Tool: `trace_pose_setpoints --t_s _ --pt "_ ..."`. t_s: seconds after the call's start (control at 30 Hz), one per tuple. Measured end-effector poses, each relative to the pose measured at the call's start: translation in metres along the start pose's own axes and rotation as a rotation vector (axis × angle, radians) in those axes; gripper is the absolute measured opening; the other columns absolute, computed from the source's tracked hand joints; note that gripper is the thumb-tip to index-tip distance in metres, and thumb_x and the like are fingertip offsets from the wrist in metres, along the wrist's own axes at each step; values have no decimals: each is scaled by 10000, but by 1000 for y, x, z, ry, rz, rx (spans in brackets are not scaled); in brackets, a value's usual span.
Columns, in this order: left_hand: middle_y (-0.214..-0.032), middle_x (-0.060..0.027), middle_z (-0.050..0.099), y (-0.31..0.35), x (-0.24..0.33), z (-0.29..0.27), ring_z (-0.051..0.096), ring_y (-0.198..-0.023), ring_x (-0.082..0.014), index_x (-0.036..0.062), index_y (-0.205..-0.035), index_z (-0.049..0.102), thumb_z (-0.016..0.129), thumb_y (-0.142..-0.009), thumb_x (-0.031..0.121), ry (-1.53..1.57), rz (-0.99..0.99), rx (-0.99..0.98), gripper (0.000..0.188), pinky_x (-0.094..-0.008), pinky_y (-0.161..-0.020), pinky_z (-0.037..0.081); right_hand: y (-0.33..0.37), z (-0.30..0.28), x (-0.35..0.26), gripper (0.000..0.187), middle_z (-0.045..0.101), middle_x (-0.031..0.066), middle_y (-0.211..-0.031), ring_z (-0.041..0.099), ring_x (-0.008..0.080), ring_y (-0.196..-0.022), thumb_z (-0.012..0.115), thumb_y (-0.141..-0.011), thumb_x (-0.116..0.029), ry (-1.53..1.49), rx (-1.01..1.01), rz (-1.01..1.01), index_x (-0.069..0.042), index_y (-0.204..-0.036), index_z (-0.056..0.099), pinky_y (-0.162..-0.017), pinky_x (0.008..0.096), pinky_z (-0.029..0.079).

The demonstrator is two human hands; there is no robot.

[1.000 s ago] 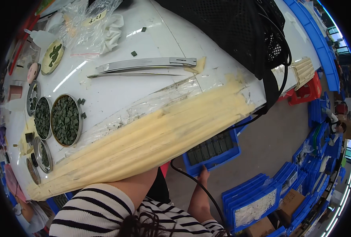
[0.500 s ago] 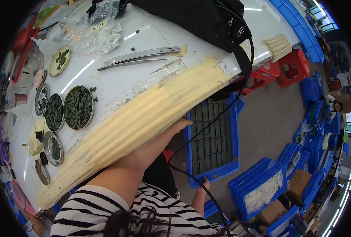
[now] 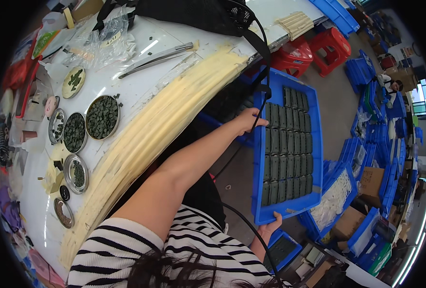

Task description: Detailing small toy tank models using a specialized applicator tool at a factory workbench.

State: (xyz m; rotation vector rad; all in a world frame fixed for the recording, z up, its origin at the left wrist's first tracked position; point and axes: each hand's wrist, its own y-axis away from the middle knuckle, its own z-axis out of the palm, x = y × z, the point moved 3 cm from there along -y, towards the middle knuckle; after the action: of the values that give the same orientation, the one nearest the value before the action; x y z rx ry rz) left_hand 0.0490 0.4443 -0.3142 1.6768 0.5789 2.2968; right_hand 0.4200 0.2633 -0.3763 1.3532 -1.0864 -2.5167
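A blue plastic tray (image 3: 259,173) is held between both my hands to the right of the table. Rows of dark green rectangular pieces (image 3: 289,140) fill most of it, with a bare patch at its far left corner. My left hand (image 3: 250,121) grips the tray's left rim, arm stretched out past the table edge. At the near end, my right hand (image 3: 270,224) is closed on the rim from below, its fingers partly hidden. A black cable (image 3: 266,72) hangs in front of the left hand and the tray.
Left, a white table (image 3: 141,72) with a yellow padded edge (image 3: 160,115) bears round tins of dark chips (image 3: 102,117), long metal tweezers (image 3: 155,60) and a black bag (image 3: 189,17). Red stools (image 3: 330,50) stand beyond the tray. Stacked blue trays (image 3: 352,153) and cartons (image 3: 370,182) line the right.
Both hands have brought the tray out from beside the table edge, and it now looks larger and fully visible. The view has also shifted, with the table lying further left.
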Motion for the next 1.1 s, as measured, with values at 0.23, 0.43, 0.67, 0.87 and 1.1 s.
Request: trace_pose_setpoints --t_s 0.23,0.43,0.67,0.87,1.1 --pt "-1062 -79 570 21 39 -7 519 -995 -181 74 -1192 497 441 -939 510 273 -30 198 507 -383 -902 390 29 49 -42 239 594 116 -840 602 276 -784 524 -696 -146 -98 -182 -74 -9 -888 562 -747 401 507" --pt "-1049 -183 530 163 85 52 518 -989 -308 -20 -1169 484 657 -824 182 -504 1059 477 436 -362 -877 416 47 53 -65 350 604 130 -927 609 296 -849 537 -702 -164 -168 -160 -151 4 -1009 550 -802 431 508" --pt "-1435 -279 253 76 81 124 288 -1340 -351 -8 -1447 63 661 -709 633 38 167 32 1146 -422 -1083 276 73 44 -105 370 611 131 -962 615 300 -880 542 -715 -164 -206 -211 -240 0 -1047 547 -811 445 515" --pt "-1489 -281 99 54 126 146 154 -1369 -437 45 -1435 -173 687 -667 655 119 -60 -207 1304 -625 -1042 211 100 54 -140 356 613 127 -947 618 290 -870 553 -724 -158 -249 -180 -355 -13 -1048 552 -793 432 522" --pt "-1214 -151 490 72 142 181 543 -1056 -293 35 -1342 263 748 -686 363 237 91 -385 879 -526 -868 460 124 70 -189 390 599 123 -976 610 284 -873 564 -729 -165 -123 -221 -442 -10 -1085 536 -792 434 518"
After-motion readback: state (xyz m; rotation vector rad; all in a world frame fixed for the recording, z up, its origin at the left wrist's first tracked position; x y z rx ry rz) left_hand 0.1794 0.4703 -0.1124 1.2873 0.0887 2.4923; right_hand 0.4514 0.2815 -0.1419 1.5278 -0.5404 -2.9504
